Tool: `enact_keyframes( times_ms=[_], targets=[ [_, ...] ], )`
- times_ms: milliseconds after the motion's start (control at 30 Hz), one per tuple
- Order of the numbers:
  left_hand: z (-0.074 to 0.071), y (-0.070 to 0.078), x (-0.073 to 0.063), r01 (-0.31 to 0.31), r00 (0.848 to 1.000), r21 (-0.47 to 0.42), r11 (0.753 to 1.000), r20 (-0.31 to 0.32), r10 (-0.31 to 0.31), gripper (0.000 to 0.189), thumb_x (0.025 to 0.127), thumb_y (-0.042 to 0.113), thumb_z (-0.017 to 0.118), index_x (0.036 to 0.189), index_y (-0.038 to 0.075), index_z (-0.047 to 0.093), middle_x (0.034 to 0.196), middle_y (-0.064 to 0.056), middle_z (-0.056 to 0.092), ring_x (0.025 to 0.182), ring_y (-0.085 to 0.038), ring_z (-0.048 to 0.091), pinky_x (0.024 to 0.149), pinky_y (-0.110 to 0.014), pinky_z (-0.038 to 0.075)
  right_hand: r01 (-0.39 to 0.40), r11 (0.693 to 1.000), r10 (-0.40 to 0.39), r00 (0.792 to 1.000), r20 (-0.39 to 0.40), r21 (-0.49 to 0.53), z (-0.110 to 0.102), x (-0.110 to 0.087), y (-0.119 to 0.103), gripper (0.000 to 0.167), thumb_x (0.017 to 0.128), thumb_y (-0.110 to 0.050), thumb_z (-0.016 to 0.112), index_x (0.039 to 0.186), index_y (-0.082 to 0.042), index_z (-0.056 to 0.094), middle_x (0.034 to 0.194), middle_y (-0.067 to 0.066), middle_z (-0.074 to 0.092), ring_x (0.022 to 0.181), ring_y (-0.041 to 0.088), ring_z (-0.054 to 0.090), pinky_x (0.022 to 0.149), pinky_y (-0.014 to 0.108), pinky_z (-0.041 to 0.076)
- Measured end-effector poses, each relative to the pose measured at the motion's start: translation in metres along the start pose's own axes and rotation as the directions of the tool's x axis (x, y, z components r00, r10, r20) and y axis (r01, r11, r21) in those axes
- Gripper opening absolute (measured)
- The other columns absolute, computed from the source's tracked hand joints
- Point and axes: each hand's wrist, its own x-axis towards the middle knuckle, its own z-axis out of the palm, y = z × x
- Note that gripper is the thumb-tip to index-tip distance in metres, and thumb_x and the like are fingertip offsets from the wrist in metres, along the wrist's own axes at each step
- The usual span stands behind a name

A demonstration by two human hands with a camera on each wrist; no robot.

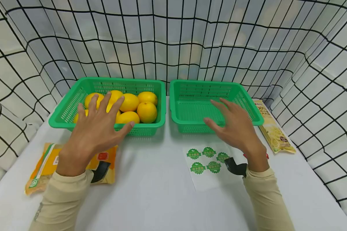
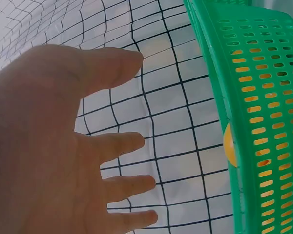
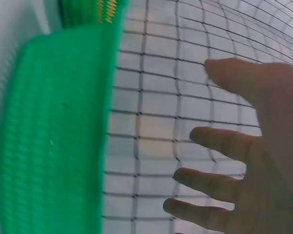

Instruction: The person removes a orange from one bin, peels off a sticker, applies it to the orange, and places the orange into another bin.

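My left hand [image 1: 99,128] hovers with spread fingers over the front of the left green basket [image 1: 159,126], which holds several yellow lemons [image 1: 130,102]. Part of the fruit is hidden behind that hand. My right hand [image 1: 235,125] is held over the front right of the other green basket [image 1: 188,107], whose visible floor is bare. Its thumb and fingers are spread apart and hold nothing. In the left wrist view, the left hand [image 2: 53,141] shows empty beside the basket wall [image 2: 268,122]. The right wrist view shows the right hand [image 3: 244,146] likewise empty.
An orange food packet [image 1: 107,160] lies under the left forearm. A sheet of green round stickers [image 1: 208,160] lies before the right basket, partly under the right wrist. A yellow packet [image 1: 273,131] stands right of that basket. Black netting [image 1: 167,43] surrounds the white table [image 1: 150,192].
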Motion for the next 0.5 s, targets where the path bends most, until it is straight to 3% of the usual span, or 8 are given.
enact_keyframes(
  times_ms=[100,267,400,500],
  targets=[
    [0.001,-0.002,0.003,-0.015,1.000,-0.003,1.000,0.012,0.015,0.087,0.105,0.064,0.049,0.170,0.014,0.021,0.175,-0.027,0.009,0.155,-0.059,0.007,0.116,-0.085,0.005,0.049,0.998,-0.050,0.999,0.007,0.028,0.018,0.007,-0.008,0.069,0.104,-0.054,0.062,0.162,-0.022,0.045,0.168,0.015,0.039,0.154,0.043,0.037,0.122,0.067,0.031],
    [0.001,-0.012,0.017,-0.042,0.998,-0.035,0.999,0.038,0.043,0.086,0.105,0.059,0.054,0.169,0.012,0.022,0.172,-0.028,0.016,0.152,-0.059,0.016,0.115,-0.084,0.017,0.122,0.989,-0.125,0.991,0.040,0.079,0.052,0.030,-0.036,0.069,0.104,-0.056,0.061,0.162,-0.022,0.045,0.170,0.011,0.037,0.155,0.038,0.037,0.124,0.063,0.032],
    [-0.008,-0.022,0.041,-0.047,0.997,-0.132,0.990,0.049,0.054,0.086,0.105,0.057,0.058,0.170,0.013,0.022,0.172,-0.027,0.020,0.155,-0.055,0.018,0.113,-0.082,0.027,0.116,0.985,-0.125,0.990,0.067,0.125,0.076,0.053,-0.058,0.069,0.104,-0.060,0.058,0.163,-0.026,0.045,0.172,0.009,0.034,0.156,0.035,0.035,0.123,0.063,0.032],
    [-0.016,-0.030,0.066,-0.066,0.993,-0.237,0.969,0.081,0.087,0.084,0.106,0.051,0.060,0.169,0.011,0.023,0.173,-0.027,0.019,0.157,-0.054,0.015,0.116,-0.081,0.024,0.087,0.989,-0.098,0.991,0.090,0.119,0.089,0.062,-0.067,0.068,0.104,-0.063,0.054,0.163,-0.030,0.043,0.173,0.008,0.032,0.157,0.034,0.032,0.124,0.062,0.031]
  ],
)
